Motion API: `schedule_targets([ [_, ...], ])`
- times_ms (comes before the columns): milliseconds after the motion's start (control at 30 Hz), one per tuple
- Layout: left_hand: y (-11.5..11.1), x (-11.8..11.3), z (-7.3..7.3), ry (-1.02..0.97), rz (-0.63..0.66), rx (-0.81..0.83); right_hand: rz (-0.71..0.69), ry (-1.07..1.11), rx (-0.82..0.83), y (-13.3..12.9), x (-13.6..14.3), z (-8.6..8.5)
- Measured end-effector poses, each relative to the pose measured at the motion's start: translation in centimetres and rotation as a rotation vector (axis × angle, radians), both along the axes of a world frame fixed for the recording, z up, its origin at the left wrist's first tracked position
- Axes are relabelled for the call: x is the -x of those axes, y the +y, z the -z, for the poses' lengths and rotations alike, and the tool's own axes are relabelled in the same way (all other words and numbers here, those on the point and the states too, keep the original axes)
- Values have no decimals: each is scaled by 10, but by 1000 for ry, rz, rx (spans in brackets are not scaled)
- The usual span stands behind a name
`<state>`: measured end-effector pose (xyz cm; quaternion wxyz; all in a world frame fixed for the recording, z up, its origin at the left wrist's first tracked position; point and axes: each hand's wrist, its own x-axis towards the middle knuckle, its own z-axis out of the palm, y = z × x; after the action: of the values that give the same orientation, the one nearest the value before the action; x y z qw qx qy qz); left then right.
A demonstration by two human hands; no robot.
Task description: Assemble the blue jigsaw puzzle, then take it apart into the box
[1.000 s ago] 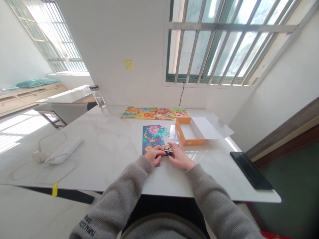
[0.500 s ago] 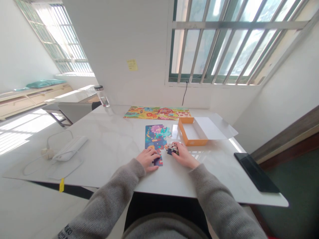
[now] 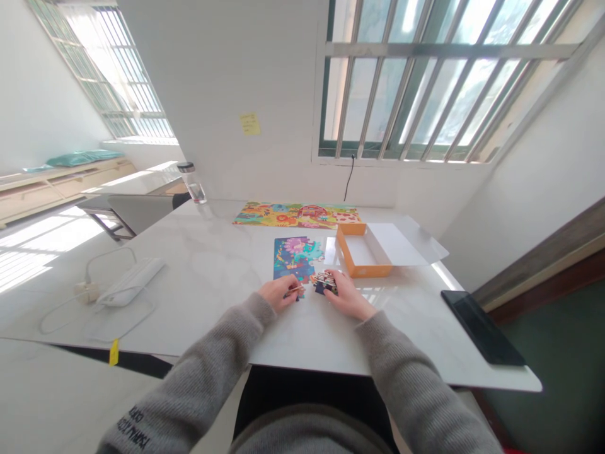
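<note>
- Both arms, in grey sleeves (image 3: 208,372), reach in over the near edge of the counter (image 3: 212,277), slanting toward each other; wrists low, backs of the hands up.
- Left grip (image 3: 278,294) at the near end of the puzzle (image 3: 293,255). Fingers bent, thumb on the near side, pinching a small piece (image 3: 297,289); the piece looks tilted.
- Right grip (image 3: 348,296) just right of the puzzle, fingers arched forward over a clutch of loose tiles (image 3: 324,287), thumb closing on their near side. Cannot tell how many tiles.
- The two hands are apart, a bit of bare counter between them.
- Puzzle lies flat, partly joined, its right edge jagged; blue ground, pink and teal figures.
- Orange box (image 3: 369,272) open beyond the right hand, white flap out to its right.
- Long bright picture (image 3: 283,215) flat behind the puzzle, by the wall.
- Black tablet (image 3: 482,328) far right, near the counter's edge.
</note>
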<state>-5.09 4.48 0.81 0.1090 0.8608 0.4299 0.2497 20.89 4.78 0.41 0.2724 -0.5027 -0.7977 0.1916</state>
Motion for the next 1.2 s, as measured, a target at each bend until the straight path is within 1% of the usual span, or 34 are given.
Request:
schedule_targets([
  [67,2,-10,-6,-30,-44,19,-5,5,-3,0,0,1],
  [100,4,-18,-9,-27,-36,3,-9,7,-5,1,0,1],
  [200,11,-42,-12,74,70,-125,-16,11,-12,1,-2,3],
  [300,16,-58,-9,157,145,-207,-21,17,-5,2,-3,3],
  [367,18,-60,-4,169,159,-216,-23,12,20,2,-4,2],
  [567,17,-51,8,92,193,-227,-34,-18,86,1,-7,-3],
  [700,16,-55,11,39,175,-243,-74,-52,79,-4,-6,-4],
  [800,15,-58,13,-9,175,-205,-36,-63,50,-6,-2,-4],
  [867,16,-56,13,-63,162,-177,-16,-60,35,-6,0,-3],
  [933,18,-49,12,-119,119,-162,-16,-53,44,-5,0,-4],
  [1033,19,-32,8,-154,40,-148,-10,-45,68,-3,-3,-6],
  [1100,15,-18,7,-132,13,-119,3,-45,70,-2,-6,-8],
  [1200,7,-2,7,-16,4,-55,17,-45,61,-2,-7,-9],
])
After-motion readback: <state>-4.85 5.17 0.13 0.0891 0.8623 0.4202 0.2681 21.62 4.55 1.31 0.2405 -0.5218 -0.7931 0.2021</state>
